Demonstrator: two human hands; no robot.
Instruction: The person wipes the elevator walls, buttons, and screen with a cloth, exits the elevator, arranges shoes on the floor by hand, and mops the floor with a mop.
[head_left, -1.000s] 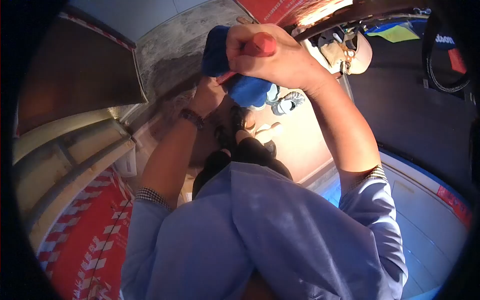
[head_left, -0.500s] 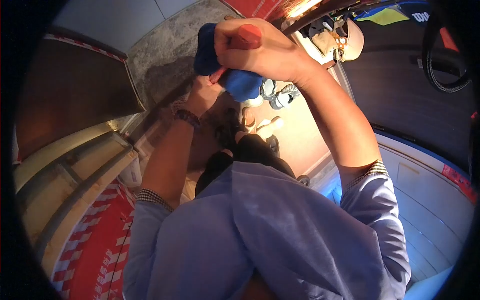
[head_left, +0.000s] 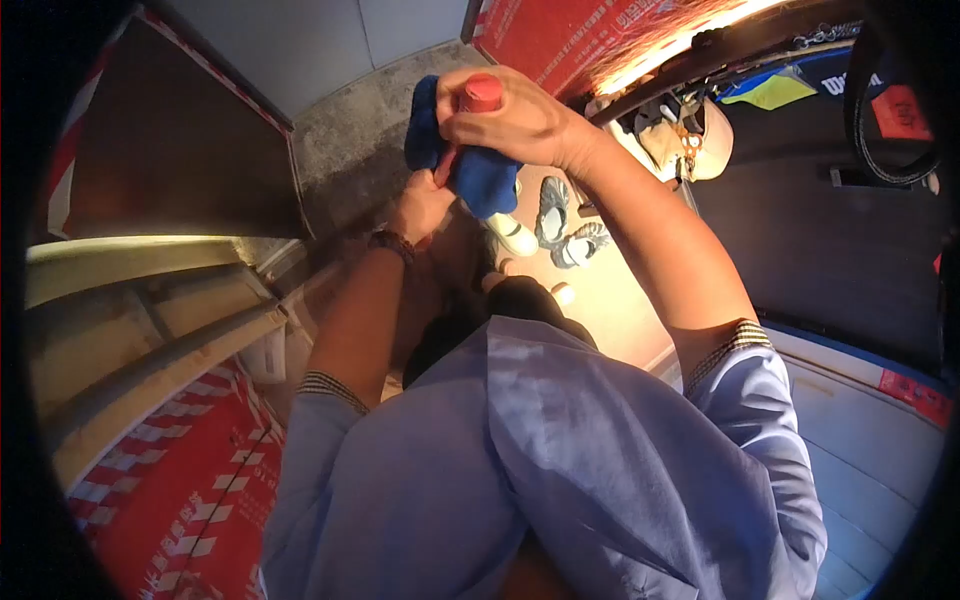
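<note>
A red rod-like handle (head_left: 481, 93) with a rounded end points up towards me. My right hand (head_left: 515, 118) is closed around it near the top, with a blue cloth (head_left: 487, 182) bunched under the palm and sticking out on both sides. Below and to the left, my left hand (head_left: 420, 208) is closed on a lower, thinner-looking red part of the same rod. The far end of the rod is hidden by my hands and the dark area beneath. A beaded bracelet (head_left: 392, 243) circles my left wrist.
Grey shoes (head_left: 580, 245) and a cream shoe (head_left: 512, 235) lie on the floor past my feet. A dark panel (head_left: 170, 130) stands at left above wooden shelving (head_left: 150, 340). At right, a beige cap (head_left: 712, 145) hangs beside a dark surface (head_left: 800, 240).
The view has shifted, showing more of the red wall at the top. Both hands keep their grip; the right hand and cloth sit slightly lower in view.
</note>
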